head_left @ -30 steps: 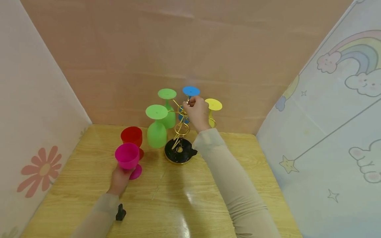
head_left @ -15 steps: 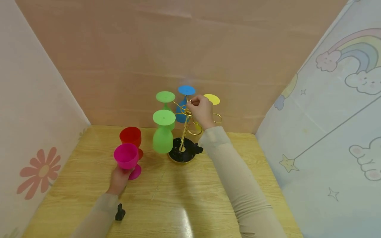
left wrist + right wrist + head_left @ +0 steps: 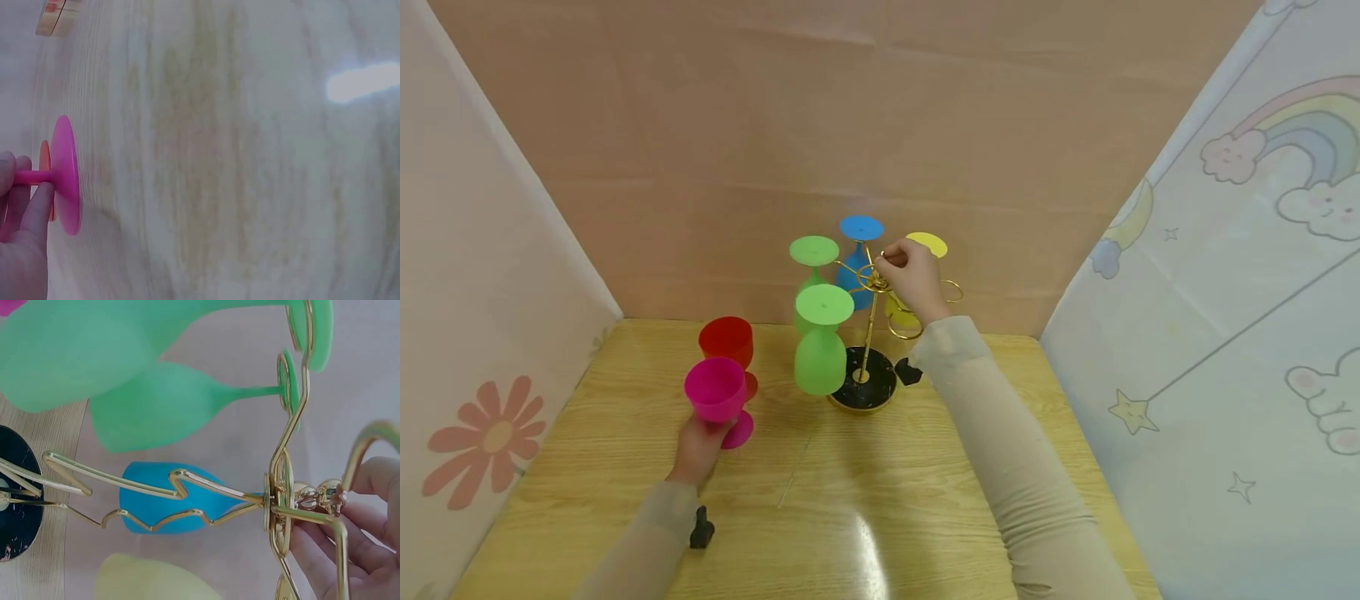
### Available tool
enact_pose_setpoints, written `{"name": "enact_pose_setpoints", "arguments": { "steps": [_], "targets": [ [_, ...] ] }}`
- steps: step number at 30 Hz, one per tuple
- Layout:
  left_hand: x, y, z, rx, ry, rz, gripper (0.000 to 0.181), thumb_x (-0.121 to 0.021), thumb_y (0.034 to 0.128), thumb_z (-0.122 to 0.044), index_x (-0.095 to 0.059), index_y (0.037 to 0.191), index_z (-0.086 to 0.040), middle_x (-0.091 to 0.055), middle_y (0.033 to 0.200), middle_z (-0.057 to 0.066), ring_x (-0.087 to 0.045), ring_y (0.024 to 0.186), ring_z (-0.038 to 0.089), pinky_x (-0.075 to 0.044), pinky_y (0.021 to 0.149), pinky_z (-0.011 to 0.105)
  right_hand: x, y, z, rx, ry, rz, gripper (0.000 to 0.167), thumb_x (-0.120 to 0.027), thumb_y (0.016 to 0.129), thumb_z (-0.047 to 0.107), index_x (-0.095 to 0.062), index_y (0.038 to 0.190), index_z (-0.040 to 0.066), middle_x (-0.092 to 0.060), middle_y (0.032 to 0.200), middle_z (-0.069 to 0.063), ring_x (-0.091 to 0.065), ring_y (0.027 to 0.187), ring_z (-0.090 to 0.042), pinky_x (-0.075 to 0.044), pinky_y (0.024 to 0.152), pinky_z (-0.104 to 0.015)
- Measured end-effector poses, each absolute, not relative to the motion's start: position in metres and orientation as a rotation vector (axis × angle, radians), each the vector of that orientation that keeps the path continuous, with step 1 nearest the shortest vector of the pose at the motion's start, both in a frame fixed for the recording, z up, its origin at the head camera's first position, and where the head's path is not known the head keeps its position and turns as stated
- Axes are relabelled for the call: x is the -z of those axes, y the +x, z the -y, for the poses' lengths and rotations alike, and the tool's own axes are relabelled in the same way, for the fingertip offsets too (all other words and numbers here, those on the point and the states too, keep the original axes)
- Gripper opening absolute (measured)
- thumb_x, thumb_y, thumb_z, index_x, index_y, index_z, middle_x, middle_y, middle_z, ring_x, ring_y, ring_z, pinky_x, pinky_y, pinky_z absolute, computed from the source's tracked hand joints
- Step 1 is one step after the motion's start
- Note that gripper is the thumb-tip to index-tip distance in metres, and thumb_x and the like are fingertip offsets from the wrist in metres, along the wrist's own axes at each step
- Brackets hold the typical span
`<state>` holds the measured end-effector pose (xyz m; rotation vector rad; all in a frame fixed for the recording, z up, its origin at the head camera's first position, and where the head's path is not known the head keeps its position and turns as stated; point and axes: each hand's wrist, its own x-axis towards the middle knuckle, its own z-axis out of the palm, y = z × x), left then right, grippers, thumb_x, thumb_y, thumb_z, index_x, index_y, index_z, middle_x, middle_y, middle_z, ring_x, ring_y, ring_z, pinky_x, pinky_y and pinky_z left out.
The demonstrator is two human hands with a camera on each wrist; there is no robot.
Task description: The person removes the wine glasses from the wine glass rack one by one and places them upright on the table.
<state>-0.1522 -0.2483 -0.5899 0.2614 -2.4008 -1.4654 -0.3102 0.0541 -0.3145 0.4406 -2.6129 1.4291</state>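
My left hand grips a magenta goblet by its stem, upright at the left. In the left wrist view the goblet's foot is close to the table. With my right hand I pinch the gold knob on top of a gold wire glass rack. Upside down from its rings hang a front green goblet, a rear green goblet, a blue goblet and a yellow goblet, partly behind my hand. Two rings on the right hold nothing.
Beside the magenta goblet, a red goblet stands upright on the wooden table. The rack's round black base stands near the back wall. Patterned walls close in both sides.
The rack's top has turned at my right hand: the front green goblet moved right, the blue and yellow ones left. The base shifted slightly right. My left hand kept its grip in place.
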Motion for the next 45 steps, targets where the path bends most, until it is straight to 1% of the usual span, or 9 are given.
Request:
{"name": "enact_pose_setpoints", "arguments": {
  "steps": [4, 7, 11, 14, 20, 24, 31, 40, 45],
  "targets": [
    [0.592, -0.157, 0.254, 1.477, 0.244, 2.429, 0.034, -0.067, 0.0978, -0.008, -0.054, 0.124, 0.010, -0.063, 0.119, 0.028, -0.060, 0.113, 0.039, -0.039, 0.085, 0.009, 0.313, -0.311, -0.057, -1.460, 0.461, 2.610, 0.018, -0.066, 0.098, 0.011, -0.067, 0.110, -0.003, -0.066, 0.108, -0.016, -0.063, 0.097, -0.029, -0.056, 0.084, -0.038],
    [0.590, -0.160, 0.257, 1.514, 0.261, 2.452, 0.035, -0.065, 0.0990, -0.009, -0.053, 0.126, 0.009, -0.062, 0.122, 0.028, -0.059, 0.115, 0.040, -0.043, 0.092, 0.020, 0.313, -0.314, -0.059, -1.466, 0.480, 2.619, 0.019, -0.066, 0.098, 0.011, -0.066, 0.111, -0.003, -0.066, 0.111, -0.017, -0.062, 0.098, -0.030, -0.055, 0.086, -0.039],
    [0.584, -0.161, 0.256, 1.553, 0.294, 2.476, 0.034, -0.063, 0.0997, -0.009, -0.053, 0.127, 0.009, -0.061, 0.123, 0.028, -0.057, 0.117, 0.039, -0.046, 0.100, 0.041, 0.311, -0.317, -0.062, -1.463, 0.495, 2.641, 0.019, -0.066, 0.099, 0.012, -0.066, 0.112, -0.003, -0.065, 0.113, -0.017, -0.062, 0.100, -0.030, -0.054, 0.088, -0.040],
    [0.583, -0.161, 0.256, 1.560, 0.297, 2.492, 0.034, -0.063, 0.0998, -0.009, -0.053, 0.126, 0.009, -0.060, 0.122, 0.029, -0.057, 0.116, 0.040, -0.046, 0.101, 0.048, 0.310, -0.316, -0.063, -1.468, 0.493, 2.655, 0.018, -0.065, 0.099, 0.011, -0.066, 0.111, -0.002, -0.065, 0.112, -0.016, -0.062, 0.101, -0.029, -0.053, 0.090, -0.040],
    [0.583, -0.162, 0.258, 1.588, 0.307, 2.514, 0.038, -0.062, 0.1014, -0.012, -0.050, 0.130, 0.009, -0.057, 0.128, 0.031, -0.054, 0.122, 0.043, -0.042, 0.107, 0.053, 0.306, -0.318, -0.065, -1.471, 0.514, 2.678, 0.019, -0.063, 0.100, 0.010, -0.064, 0.111, -0.004, -0.065, 0.111, -0.016, -0.060, 0.101, -0.028, -0.052, 0.089, -0.037],
    [0.582, -0.162, 0.259, 1.608, 0.325, 2.523, 0.039, -0.061, 0.1025, -0.013, -0.048, 0.132, 0.009, -0.055, 0.131, 0.031, -0.051, 0.126, 0.044, -0.040, 0.110, 0.055, 0.302, -0.318, -0.066, -1.443, 0.518, 2.714, 0.021, -0.062, 0.100, 0.011, -0.064, 0.115, -0.004, -0.065, 0.114, -0.017, -0.060, 0.103, -0.029, -0.052, 0.090, -0.038],
    [0.580, -0.161, 0.255, 1.512, 0.292, 2.533, 0.034, -0.062, 0.1005, -0.010, -0.053, 0.125, 0.012, -0.060, 0.122, 0.033, -0.057, 0.117, 0.046, -0.045, 0.102, 0.057, 0.298, -0.317, -0.065, -1.396, 0.523, 2.777, 0.021, -0.061, 0.101, 0.010, -0.063, 0.117, -0.003, -0.064, 0.117, -0.017, -0.060, 0.106, -0.030, -0.052, 0.092, -0.041],
    [0.584, -0.169, 0.265, 1.501, 0.270, 2.570, 0.034, -0.060, 0.1005, -0.006, -0.051, 0.127, 0.014, -0.058, 0.124, 0.036, -0.055, 0.120, 0.049, -0.045, 0.102, 0.057, 0.293, -0.320, -0.061, -1.375, 0.587, 2.815, 0.023, -0.058, 0.103, 0.009, -0.063, 0.122, -0.003, -0.063, 0.120, -0.017, -0.060, 0.109, -0.030, -0.051, 0.094, -0.042],
    [0.583, -0.174, 0.275, 1.431, 0.215, 2.591, 0.031, -0.055, 0.0980, 0.002, -0.051, 0.124, 0.018, -0.058, 0.120, 0.039, -0.057, 0.114, 0.054, -0.048, 0.098, 0.061, 0.290, -0.324, -0.060, -1.390, 0.594, 2.812, 0.023, -0.058, 0.103, 0.007, -0.063, 0.122, -0.004, -0.063, 0.120, -0.017, -0.061, 0.109, -0.031, -0.053, 0.093, -0.042]
  ]
}}
